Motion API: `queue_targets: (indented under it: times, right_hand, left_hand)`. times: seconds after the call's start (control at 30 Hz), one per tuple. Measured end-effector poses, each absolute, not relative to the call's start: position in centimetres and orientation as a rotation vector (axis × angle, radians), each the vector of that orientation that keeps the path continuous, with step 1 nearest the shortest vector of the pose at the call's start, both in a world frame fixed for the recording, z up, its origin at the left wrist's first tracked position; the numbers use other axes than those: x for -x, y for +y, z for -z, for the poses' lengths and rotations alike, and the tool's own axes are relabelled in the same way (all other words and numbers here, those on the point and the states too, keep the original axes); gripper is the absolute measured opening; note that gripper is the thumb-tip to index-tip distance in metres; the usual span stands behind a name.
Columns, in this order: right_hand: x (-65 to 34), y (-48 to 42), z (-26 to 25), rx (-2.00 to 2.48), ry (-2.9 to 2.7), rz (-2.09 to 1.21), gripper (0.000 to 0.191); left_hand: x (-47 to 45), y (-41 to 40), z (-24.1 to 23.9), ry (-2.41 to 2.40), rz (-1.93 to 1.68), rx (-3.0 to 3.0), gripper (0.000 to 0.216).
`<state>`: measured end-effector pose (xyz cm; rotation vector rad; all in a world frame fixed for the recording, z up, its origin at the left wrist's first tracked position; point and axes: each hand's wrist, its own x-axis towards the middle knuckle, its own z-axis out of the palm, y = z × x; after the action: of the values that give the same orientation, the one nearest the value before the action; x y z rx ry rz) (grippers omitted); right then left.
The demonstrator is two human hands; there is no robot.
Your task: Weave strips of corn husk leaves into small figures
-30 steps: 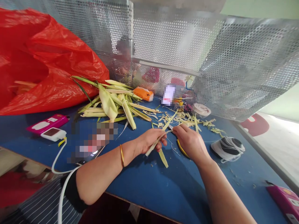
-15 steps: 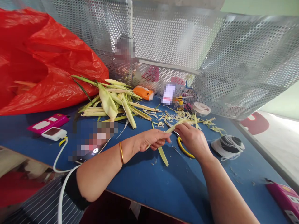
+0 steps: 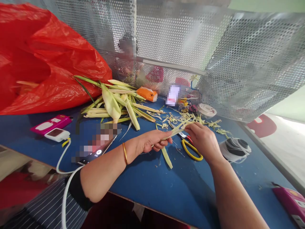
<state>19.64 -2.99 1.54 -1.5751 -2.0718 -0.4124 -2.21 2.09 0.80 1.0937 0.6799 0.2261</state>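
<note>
My left hand [image 3: 155,142] is closed, its thumb pressing a pale green corn husk strip [image 3: 175,130] against the fingers. The strip runs toward the upper right and parts into narrower strands near its far end. My right hand [image 3: 203,137] pinches one strand beside that end; its fingertips are partly hidden behind the hand. Scissors [image 3: 199,157] with yellow and red handles lie beneath, between the two hands. Below my left hand, another husk piece [image 3: 167,158] rests on the blue table [image 3: 152,183].
A pile of corn husks [image 3: 111,108] sits at the back left beside a red plastic bag [image 3: 71,60]. Shredded scraps, a tissue pack [image 3: 147,94], tape [image 3: 206,110] and wound white cord [image 3: 235,149] lie around. A phone [image 3: 102,149] and white cable are at left. Perforated metal panels stand behind.
My right hand has shifted slightly right, away from my left. The husk strip now shows separated strands between the hands, and more of the scissors is visible.
</note>
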Motion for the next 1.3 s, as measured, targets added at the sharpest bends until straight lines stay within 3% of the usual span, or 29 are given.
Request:
queue_targets:
  times: [0.2,0.33,0.4,0.5,0.67,0.9,1.03,1.3]
  right_hand:
    - [-19.7,-2.9,-1.4,1.702,-1.969,0.469,0.021]
    - [-19.1,-3.1,-1.6,1.972,-1.527,0.507,0.023]
    - [-18.0,-3.4,-1.6,1.992,-1.61,0.254,0.023]
    - [-15.3,-4.0,-1.0,1.951,-2.024,-0.397,0.023]
    - [-12.6,-4.5,0.3,2.038,-2.122,-0.537,0.01]
    - [-15.0,-3.5,-0.3,1.668,-1.342,-1.06,0.025]
    - [-14.4,-3.4,-0.2,1.382,-0.963,-1.094,0.035]
    - [-12.2,-3.7,0.7,1.223,-0.917,-1.045,0.027]
  left_hand:
    - [2.0,1.9,-1.0,0.687,-0.236,-1.025,0.033]
    - [2.1,3.0,-1.1,0.73,-0.593,-0.812,0.029]
    - [2.2,3.8,-1.1,0.837,-0.855,-0.725,0.03]
    - [2.4,4.5,-1.0,0.924,-1.003,-0.723,0.032]
    - [2.2,4.2,-0.9,0.932,-0.938,-0.823,0.031]
    - [1.3,3.2,-0.6,0.994,-0.965,-0.854,0.03]
    - [0.7,2.2,-0.6,1.002,-0.852,-0.807,0.032]
    - [-0.2,0.8,0.2,0.81,-0.667,-0.766,0.028]
